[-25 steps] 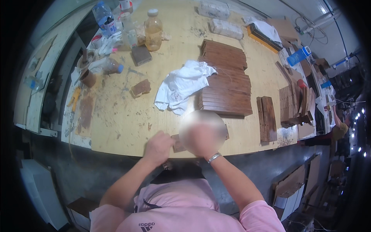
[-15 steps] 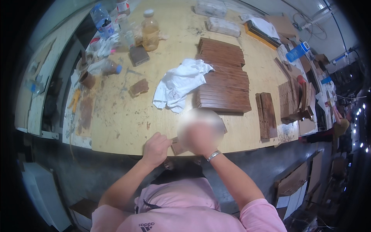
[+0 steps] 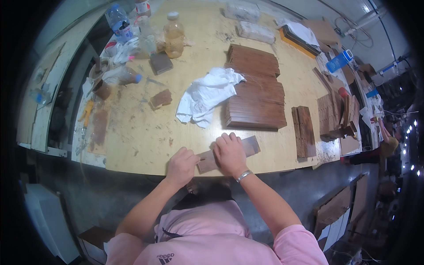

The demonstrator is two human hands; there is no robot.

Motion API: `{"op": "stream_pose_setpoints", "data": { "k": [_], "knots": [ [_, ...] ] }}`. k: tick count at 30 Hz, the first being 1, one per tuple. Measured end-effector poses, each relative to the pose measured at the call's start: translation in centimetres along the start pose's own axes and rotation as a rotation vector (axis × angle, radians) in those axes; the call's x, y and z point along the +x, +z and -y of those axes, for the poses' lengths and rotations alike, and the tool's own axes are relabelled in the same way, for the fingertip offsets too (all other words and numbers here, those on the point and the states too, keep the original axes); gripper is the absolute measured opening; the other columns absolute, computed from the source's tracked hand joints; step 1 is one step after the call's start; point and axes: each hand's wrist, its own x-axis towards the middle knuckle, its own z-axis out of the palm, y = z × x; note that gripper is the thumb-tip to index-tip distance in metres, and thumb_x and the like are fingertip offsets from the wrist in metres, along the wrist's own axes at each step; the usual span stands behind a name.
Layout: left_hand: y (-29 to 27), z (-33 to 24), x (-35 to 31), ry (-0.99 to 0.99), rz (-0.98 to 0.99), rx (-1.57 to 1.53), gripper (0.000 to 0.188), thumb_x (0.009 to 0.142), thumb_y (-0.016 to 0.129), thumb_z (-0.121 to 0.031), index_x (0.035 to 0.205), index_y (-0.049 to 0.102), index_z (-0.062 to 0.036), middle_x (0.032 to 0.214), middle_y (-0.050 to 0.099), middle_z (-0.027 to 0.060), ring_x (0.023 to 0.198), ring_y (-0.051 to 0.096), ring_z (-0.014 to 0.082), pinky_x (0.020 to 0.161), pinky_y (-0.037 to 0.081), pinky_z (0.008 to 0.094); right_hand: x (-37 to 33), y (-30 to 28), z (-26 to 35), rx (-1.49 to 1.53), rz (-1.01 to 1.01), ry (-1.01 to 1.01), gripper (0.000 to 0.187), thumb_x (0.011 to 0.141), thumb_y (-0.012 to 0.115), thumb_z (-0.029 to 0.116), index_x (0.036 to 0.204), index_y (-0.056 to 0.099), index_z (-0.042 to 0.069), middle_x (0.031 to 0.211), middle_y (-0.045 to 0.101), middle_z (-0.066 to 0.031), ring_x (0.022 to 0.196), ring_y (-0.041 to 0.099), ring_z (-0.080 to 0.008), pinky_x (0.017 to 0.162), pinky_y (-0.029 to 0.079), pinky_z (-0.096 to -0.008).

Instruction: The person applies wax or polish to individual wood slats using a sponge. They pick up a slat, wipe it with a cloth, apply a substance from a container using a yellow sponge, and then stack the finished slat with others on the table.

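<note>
A flat brown wooden board (image 3: 251, 146) lies slanted at the table's near edge, its right end farther from me. My right hand (image 3: 230, 153) wraps over the middle of the board, fingers curled past its far edge; whatever may lie under the palm is hidden. At the board's left end, my left hand (image 3: 181, 166) is closed. A small dark tip shows at its fingers, too little to name. Beyond the hands is a stack of dark brown wooden boards (image 3: 256, 108), with a crumpled white cloth (image 3: 205, 95) against its left side.
Two dark boards (image 3: 303, 132) lie right of the stack, beside more wooden pieces (image 3: 331, 115). A small brown block (image 3: 161, 100) and a dark block (image 3: 160, 63) sit to the left. Bottles stand behind, including one with yellowish liquid (image 3: 174, 35). A person (image 3: 388, 143) is far right.
My left hand has shifted slightly to the right. My right hand, blurred before, now shows clearly over the board, and more of the board is visible.
</note>
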Motion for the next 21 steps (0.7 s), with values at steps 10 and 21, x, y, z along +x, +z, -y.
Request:
{"op": "stream_pose_setpoints", "data": {
  "k": [10, 21],
  "knots": [
    [0.4, -0.3, -0.4, -0.059, -0.005, -0.034, 0.009, 0.069, 0.073, -0.005, 0.074, 0.066, -0.0078, 0.070, 0.055, 0.0074, 0.069, 0.053, 0.0281, 0.058, 0.045, 0.0393, 1.0, -0.5, 0.6, -0.059, 0.133, 0.183, 0.011, 0.086, 0.061, 0.017, 0.085, 0.054, 0.008, 0.091, 0.053, -0.0101, 0.090, 0.051, -0.0314, 0.079, 0.043, -0.0433],
    [0.4, 0.1, -0.1, -0.104, 0.036, 0.006, 0.002, 0.077, 0.063, -0.009, 0.075, 0.063, -0.0087, 0.076, 0.055, 0.0083, 0.077, 0.056, 0.0292, 0.064, 0.047, 0.0410, 0.5, 0.9, -0.1, -0.071, 0.061, 0.184, 0.012, 0.087, 0.061, 0.017, 0.084, 0.055, 0.007, 0.090, 0.054, -0.0100, 0.090, 0.052, -0.0310, 0.079, 0.043, -0.0428]
  ]
}}
